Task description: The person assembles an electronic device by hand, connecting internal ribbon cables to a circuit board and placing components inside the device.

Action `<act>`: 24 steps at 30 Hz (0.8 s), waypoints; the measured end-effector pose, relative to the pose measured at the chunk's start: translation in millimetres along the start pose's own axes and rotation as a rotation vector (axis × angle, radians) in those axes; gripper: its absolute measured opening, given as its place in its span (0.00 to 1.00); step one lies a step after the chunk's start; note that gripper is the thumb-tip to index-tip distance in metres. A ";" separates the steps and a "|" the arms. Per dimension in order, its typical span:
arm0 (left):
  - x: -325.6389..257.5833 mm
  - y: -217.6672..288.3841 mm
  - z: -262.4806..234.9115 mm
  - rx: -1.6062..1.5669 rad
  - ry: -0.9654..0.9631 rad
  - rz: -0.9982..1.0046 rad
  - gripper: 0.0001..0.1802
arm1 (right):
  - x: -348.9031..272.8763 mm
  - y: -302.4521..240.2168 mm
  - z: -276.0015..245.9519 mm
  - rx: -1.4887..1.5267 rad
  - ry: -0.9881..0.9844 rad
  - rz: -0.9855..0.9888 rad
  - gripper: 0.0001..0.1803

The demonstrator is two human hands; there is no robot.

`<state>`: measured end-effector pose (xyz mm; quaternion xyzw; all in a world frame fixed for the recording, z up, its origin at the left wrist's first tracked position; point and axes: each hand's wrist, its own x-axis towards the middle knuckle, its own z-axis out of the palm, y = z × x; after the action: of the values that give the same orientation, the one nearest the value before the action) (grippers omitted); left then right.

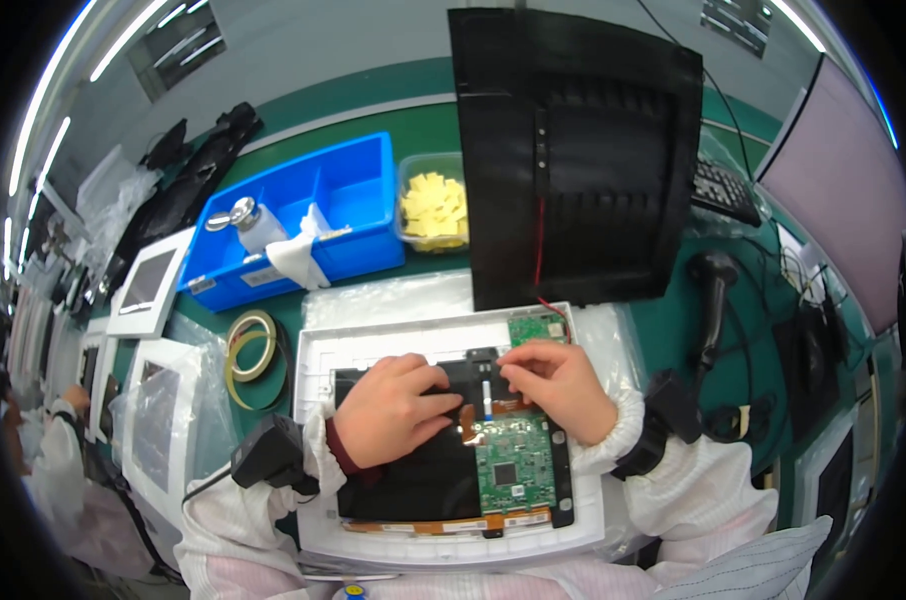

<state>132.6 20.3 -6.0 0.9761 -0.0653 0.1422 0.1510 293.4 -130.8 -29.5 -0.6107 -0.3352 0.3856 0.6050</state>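
At lower centre of the frame, a black panel (413, 490) bearing a green circuit board (533, 455) is seated in a white housing (318, 510). It is touched by the left hand (393, 408), grip loosely spread and empty; the grip of the right hand (565, 390) is pinched together, any held piece too small to tell

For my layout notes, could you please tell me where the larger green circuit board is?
In the head view, the board lies right of centre on the black panel, below the right hand.
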 end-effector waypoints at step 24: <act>-111.1 -94.6 -84.9 0.283 0.597 -0.593 0.04 | -7.4 2.0 0.1 -0.084 -0.022 -0.041 0.07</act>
<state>21.2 145.8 12.4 0.8798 0.2842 0.3759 0.0623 289.8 -137.4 -31.1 -0.6243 -0.3699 0.3655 0.5830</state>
